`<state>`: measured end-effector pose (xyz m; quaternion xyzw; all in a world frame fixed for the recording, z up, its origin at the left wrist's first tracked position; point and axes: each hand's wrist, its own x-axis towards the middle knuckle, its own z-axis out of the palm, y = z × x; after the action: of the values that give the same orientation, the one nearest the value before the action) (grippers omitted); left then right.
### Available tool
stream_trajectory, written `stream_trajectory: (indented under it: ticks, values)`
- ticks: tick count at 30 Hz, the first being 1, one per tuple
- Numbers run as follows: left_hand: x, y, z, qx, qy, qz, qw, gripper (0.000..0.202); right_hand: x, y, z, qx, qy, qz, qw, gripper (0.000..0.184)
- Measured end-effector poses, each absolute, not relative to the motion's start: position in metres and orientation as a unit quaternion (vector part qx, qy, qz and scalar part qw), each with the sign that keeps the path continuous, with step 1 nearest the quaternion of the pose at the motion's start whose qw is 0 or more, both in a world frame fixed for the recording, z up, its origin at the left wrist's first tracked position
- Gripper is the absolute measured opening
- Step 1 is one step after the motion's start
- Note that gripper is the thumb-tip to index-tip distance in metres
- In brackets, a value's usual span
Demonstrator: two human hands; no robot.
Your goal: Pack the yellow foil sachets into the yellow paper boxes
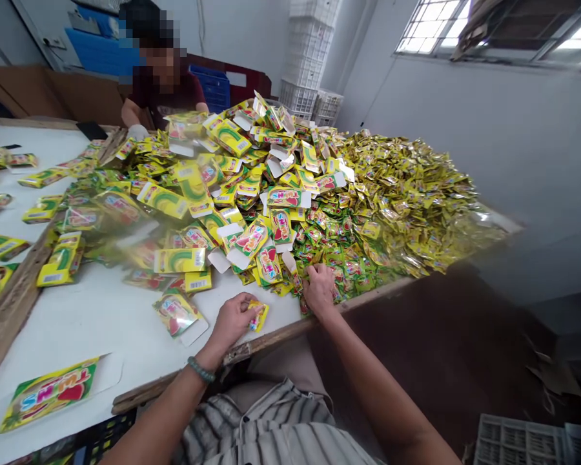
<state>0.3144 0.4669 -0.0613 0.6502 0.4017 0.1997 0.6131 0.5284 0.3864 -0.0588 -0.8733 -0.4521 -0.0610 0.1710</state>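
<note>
Our left hand pinches a yellow sachet

Just below frame centre, the sachet looks small and glossy, its print partly covered. To its right, our right hand curls at the sachet heap; we cannot tell whether it grips anything. Toward frame right, the heap's end blurs.

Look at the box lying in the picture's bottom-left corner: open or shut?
Open at one end: the box's white flap sticks outward.
</note>
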Motion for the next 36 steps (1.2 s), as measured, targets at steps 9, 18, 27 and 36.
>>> stream_trajectory:
  ticks: [9,18,27,36]
  values:
    - [0.272,0.454,-0.033,0.368,0.406,0.21,0.81,0.062,0.52,0.367,-0.029,-0.758,-0.367,0.009,0.54,0.02]
    - [0.262,0.458,-0.033,0.398,0.405,0.314,0.761,0.043,0.432,0.376,-0.004,-0.601,-0.393,0.398,0.571,0.028]
    - [0.243,0.457,-0.036,0.431,0.418,0.306,0.739,0.036,0.403,0.39,-0.032,-0.598,-0.37,0.439,0.559,0.042]
    - [0.239,0.454,-0.028,0.517,0.369,0.273,0.723,0.043,0.385,0.394,-0.034,-0.596,-0.41,0.397,0.565,0.031]
